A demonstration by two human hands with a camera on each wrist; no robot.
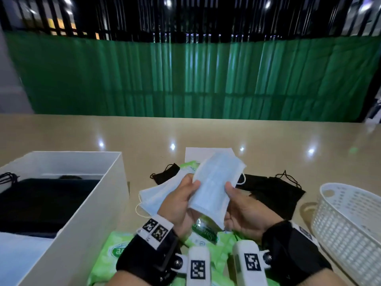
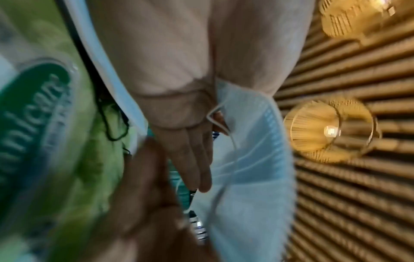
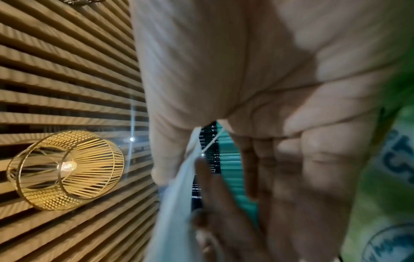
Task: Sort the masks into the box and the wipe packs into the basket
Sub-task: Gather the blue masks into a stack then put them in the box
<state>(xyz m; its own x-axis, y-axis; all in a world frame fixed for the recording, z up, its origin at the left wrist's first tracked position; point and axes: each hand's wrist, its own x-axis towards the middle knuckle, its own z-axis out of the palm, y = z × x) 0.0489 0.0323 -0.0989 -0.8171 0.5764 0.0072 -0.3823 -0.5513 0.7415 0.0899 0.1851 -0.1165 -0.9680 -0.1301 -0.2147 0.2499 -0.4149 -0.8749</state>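
Hands, our left hand [image 1: 177, 203] and right hand [image 1: 243, 211], pinch one light blue mask [image 1: 216, 182] above the wipe packs [image 1: 115, 250], right of the box [image 1: 99, 203]; its dangling ear loop could snag there.

pale blue mask [image 1: 214, 182], black masks [image 1: 272, 193], green wipe packs [image 1: 115, 250], white basket [image 1: 350, 219]
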